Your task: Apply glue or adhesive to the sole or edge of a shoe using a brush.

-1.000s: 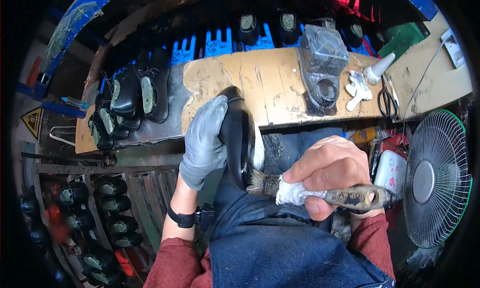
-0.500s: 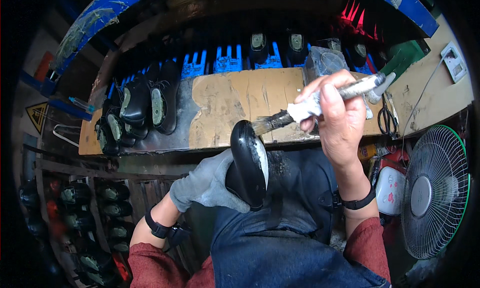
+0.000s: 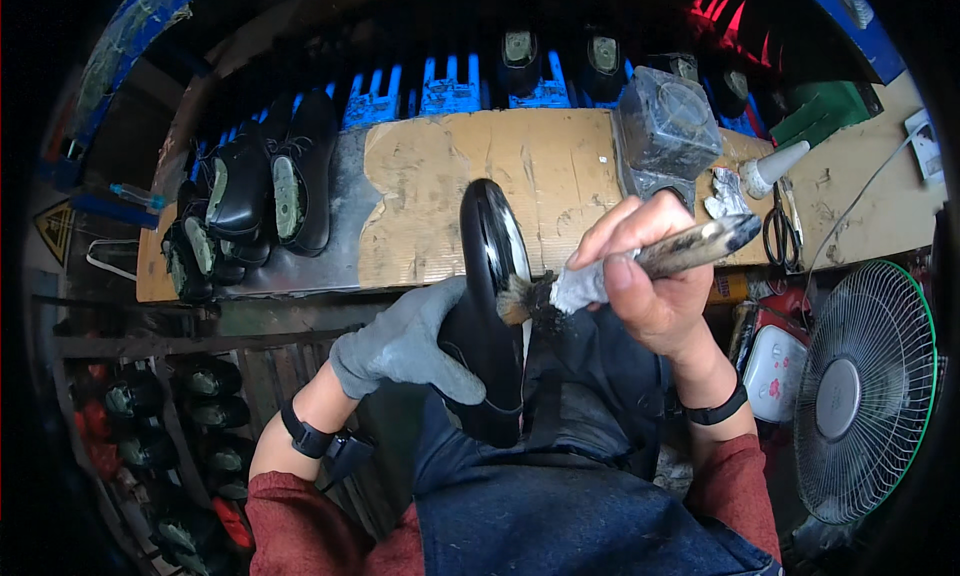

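A glossy black shoe upper is gripped in my gloved left hand, its toe pointing away from me and its underside turned to the right. White coating shows along that underside edge. My bare right hand is closed around a brush whose handle is wrapped in white material near the bristles. The bristle tip touches the shoe's right edge about midway along its length. The grey glove hides part of the shoe's heel end.
Several black shoes lie at the bench's left. Cardboard covers the bench middle. A clear plastic box, a white cone and black scissors sit at the right. A fan stands right; racked shoes are lower left.
The brush has moved from near the toe down along the shoe's edge toward me. The shoe has turned more upright, its toe reaching farther over the bench. The view has shifted slightly.
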Demonstrator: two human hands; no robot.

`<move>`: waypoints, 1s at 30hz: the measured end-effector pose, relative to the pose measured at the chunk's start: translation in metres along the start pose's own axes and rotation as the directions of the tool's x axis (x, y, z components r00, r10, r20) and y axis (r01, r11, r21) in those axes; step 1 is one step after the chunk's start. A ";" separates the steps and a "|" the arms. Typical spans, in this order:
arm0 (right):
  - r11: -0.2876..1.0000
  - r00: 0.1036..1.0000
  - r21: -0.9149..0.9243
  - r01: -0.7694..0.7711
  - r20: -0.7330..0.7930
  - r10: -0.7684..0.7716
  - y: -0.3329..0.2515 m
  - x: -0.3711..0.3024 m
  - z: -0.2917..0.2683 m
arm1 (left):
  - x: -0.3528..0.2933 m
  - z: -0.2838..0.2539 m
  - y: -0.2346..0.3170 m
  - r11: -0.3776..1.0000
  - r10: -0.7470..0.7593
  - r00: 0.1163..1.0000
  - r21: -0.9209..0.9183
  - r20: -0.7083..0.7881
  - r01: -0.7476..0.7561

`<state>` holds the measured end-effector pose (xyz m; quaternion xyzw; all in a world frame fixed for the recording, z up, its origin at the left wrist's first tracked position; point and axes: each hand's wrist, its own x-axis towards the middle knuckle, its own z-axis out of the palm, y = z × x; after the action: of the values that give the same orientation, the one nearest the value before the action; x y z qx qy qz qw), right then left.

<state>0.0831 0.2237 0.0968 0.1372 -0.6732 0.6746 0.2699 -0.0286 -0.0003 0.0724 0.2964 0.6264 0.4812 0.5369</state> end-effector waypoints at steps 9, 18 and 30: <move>0.942 0.939 0.000 -0.336 -0.077 0.335 0.016 -0.042 -0.018 | 0.026 0.004 -0.045 0.626 -0.065 0.993 -0.779 -0.100 -0.038; 0.430 0.930 -0.850 -0.302 -0.361 -0.060 0.039 -0.045 -0.127 | 0.010 0.087 -0.091 0.298 -0.037 0.956 -0.917 -0.289 -0.266; 0.877 0.833 0.031 -0.480 -0.298 0.467 0.021 -0.057 -0.035 | 0.021 0.083 -0.058 0.535 -0.109 0.903 -0.790 -0.415 -0.299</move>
<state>0.1242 0.2487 0.0462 -0.1422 -0.6529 0.7179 0.1953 0.0545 0.0212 0.0143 -0.0729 0.3998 0.8019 0.4380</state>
